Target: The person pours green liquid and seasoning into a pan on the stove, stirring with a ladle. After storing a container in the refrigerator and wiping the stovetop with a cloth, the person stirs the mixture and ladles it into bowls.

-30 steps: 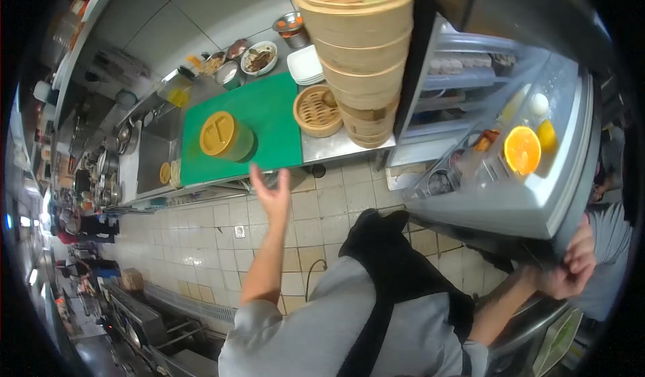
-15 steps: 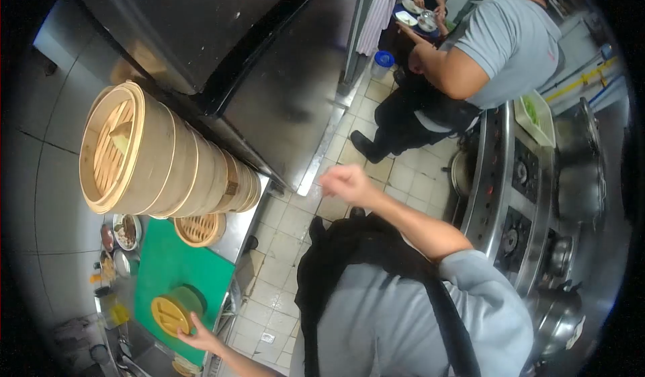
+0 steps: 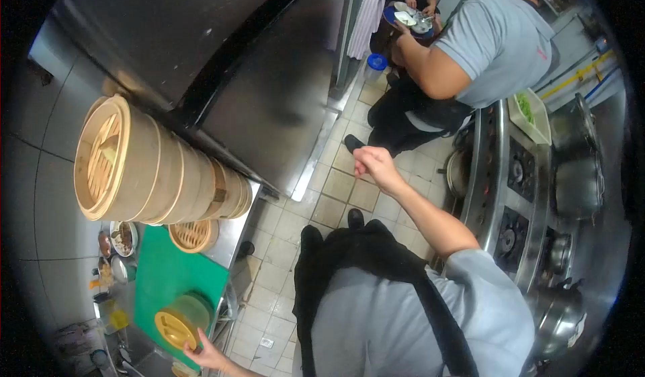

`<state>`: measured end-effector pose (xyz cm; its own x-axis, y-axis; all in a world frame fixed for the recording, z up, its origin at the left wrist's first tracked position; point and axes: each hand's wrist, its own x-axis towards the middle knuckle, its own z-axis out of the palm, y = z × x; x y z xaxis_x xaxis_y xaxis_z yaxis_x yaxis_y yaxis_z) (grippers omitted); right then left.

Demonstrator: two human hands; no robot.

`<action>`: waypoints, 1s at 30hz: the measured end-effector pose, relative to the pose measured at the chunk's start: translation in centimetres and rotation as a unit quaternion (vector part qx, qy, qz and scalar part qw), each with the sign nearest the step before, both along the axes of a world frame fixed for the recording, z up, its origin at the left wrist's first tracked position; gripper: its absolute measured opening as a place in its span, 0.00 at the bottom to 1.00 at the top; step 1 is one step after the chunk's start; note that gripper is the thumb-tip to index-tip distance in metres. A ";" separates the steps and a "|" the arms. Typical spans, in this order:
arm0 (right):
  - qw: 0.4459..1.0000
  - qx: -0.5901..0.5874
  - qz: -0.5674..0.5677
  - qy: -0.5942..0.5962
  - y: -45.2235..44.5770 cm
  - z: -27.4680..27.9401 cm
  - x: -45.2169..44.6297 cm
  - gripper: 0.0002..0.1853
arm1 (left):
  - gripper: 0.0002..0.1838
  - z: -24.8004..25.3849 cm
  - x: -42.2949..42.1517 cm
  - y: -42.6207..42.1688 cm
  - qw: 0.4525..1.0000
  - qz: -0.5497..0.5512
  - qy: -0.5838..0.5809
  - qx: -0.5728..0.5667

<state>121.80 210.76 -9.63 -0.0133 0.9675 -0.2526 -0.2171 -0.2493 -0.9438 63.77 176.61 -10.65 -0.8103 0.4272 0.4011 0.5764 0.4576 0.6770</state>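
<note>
My left hand point(image 3: 208, 354) is at the lower left, its fingers closed on the edge of a round tub with a yellow lid point(image 3: 176, 330). That tub has a see-through body and sits on a green cutting board point(image 3: 178, 266). In mid-air in front of my body is my right hand point(image 3: 377, 169), fingers curled in and no object showing in it. A tall stack of bamboo steamers point(image 3: 158, 165) stands past the far end of the board. Beside the stack, one low bamboo steamer point(image 3: 193, 236) rests at the board's edge.
Small bowls of food point(image 3: 123, 238) line the counter's left side. A steel fridge point(image 3: 269, 101) stands ahead. At the right, a stove point(image 3: 510, 236) holds burners, and pots point(image 3: 578, 182) stand behind it. A co-worker point(image 3: 497, 54) holds a tray of dishes point(image 3: 413, 21) ahead on the tiled floor.
My right hand has moved right and slightly up, still curled. My left hand and the yellow-lidded tub have shifted slightly right and nearer to me. The whole view has turned a little.
</note>
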 end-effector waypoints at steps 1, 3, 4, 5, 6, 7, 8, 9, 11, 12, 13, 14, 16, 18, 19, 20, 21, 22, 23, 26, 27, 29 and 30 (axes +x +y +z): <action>1.000 0.001 0.003 0.002 0.6 0.0 0.6 0.13 | 0.25 2.0 2.3 0.6 1.000 0.001 0.001 0.002; 1.000 0.009 -0.004 -0.003 1.8 1.5 1.9 0.13 | 0.35 8.3 9.3 3.5 0.996 -0.026 -0.028 -0.086; 1.000 0.016 -0.016 -0.009 2.4 2.2 2.5 0.14 | 0.37 9.7 10.9 4.8 0.903 -0.042 -0.324 0.280; 1.000 0.021 -0.014 -0.004 2.5 2.8 2.9 0.14 | 0.37 9.8 11.3 3.8 0.903 -0.043 -0.319 0.285; 0.999 0.037 -0.018 -0.003 3.1 3.2 3.7 0.14 | 0.38 9.7 12.3 3.0 0.953 -0.068 -0.230 0.182; 0.998 0.053 -0.023 -0.002 3.6 3.4 4.7 0.13 | 0.39 9.5 13.2 2.6 0.983 -0.092 -0.137 0.075; 0.998 0.067 0.000 -0.005 4.2 2.9 5.9 0.13 | 0.39 9.2 14.3 2.4 0.984 -0.094 -0.134 0.077; 0.998 0.070 -0.002 -0.001 4.5 3.0 6.9 0.13 | 0.39 9.6 16.4 2.7 0.989 -0.131 -0.063 0.037; 0.997 0.079 0.016 0.004 5.2 3.4 8.4 0.14 | 0.36 10.5 20.4 3.3 0.979 -0.202 0.013 -0.027; 0.997 0.081 0.014 0.008 5.7 3.7 9.2 0.14 | 0.32 8.8 20.8 2.9 0.970 -0.233 -0.066 0.014; 0.993 0.108 0.045 -0.029 6.4 4.1 10.0 0.12 | 0.28 7.5 21.6 3.2 0.953 -0.261 -0.144 0.056; 0.986 0.133 0.076 -0.065 6.9 4.5 10.7 0.11 | 0.30 6.8 22.1 3.4 0.949 -0.287 -0.127 0.028; 0.984 0.157 0.068 -0.050 8.1 6.1 11.1 0.11 | 0.32 6.8 25.1 5.9 0.941 -0.321 -0.110 0.003; 0.980 0.178 0.079 -0.046 9.7 6.1 12.2 0.21 | 0.32 6.9 26.9 8.3 0.933 -0.351 -0.067 -0.031; 0.980 0.175 0.076 -0.048 10.4 6.6 12.7 0.21 | 0.31 6.6 27.5 9.5 0.928 -0.368 -0.041 -0.036; 0.980 0.173 0.073 -0.060 10.9 7.1 13.0 0.22 | 0.31 6.6 27.9 10.6 0.927 -0.371 -0.044 -0.040; 0.980 0.170 0.070 -0.071 11.4 7.8 13.2 0.24 | 0.31 6.9 28.3 11.9 0.918 -0.391 -0.039 -0.052; 0.982 0.153 0.074 -0.084 12.0 8.4 13.7 0.26 | 0.31 7.1 28.5 13.1 0.908 -0.413 -0.034 -0.063; 0.985 0.138 0.060 -0.085 12.5 8.8 14.3 0.25 | 0.31 7.1 28.7 14.3 0.905 -0.420 -0.037 -0.066; 0.990 0.115 0.030 -0.074 13.2 11.0 15.5 0.24 | 0.31 6.8 29.1 17.7 0.882 -0.466 -0.037 -0.057; 0.988 0.118 0.037 -0.091 13.3 12.0 16.1 0.24 | 0.31 6.8 29.1 18.6 0.878 -0.473 -0.039 -0.057; 0.983 0.114 0.053 -0.137 13.4 14.2 17.3 0.24 | 0.30 6.6 29.3 20.4 0.858 -0.506 -0.076 -0.050; 0.980 0.107 0.055 -0.158 13.4 15.1 18.0 0.24 | 0.30 6.7 29.3 21.2 0.851 -0.518 -0.061 -0.058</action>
<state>139.79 224.16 5.46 -0.0752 0.9958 -0.0523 0.1116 -0.0437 -0.9928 93.05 197.78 -3.94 -0.0070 0.9690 0.2471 0.6407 -0.1854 0.7450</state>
